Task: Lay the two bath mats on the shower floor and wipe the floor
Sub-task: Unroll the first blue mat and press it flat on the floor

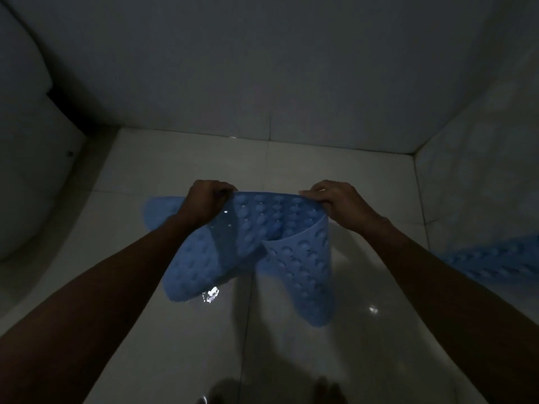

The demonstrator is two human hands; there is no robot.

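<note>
Head view, dim light: I look down at a glossy white tiled floor [364, 287] boxed in by pale walls [262, 68] ahead and at right, with small bright glints on the wet-looking tiles. At far left sits a white toilet [26, 158], a dark gap behind it. My left hand [204, 201] is closed in a fist on the top edge of a blue bath mat [256, 243] – a rubbery sheet covered in round bumps and small holes. I hold the mat above the floor; its upper edge runs left to right between my hands, and the rest hangs down in two curled lobes, so I cannot tell its long axis. My right hand [339, 204] pinches the same edge at its right end, fingers curled over it. At the far right edge a second blue mat [493, 260] shows – whether it lies flat or leans on the wall I cannot tell.
</note>
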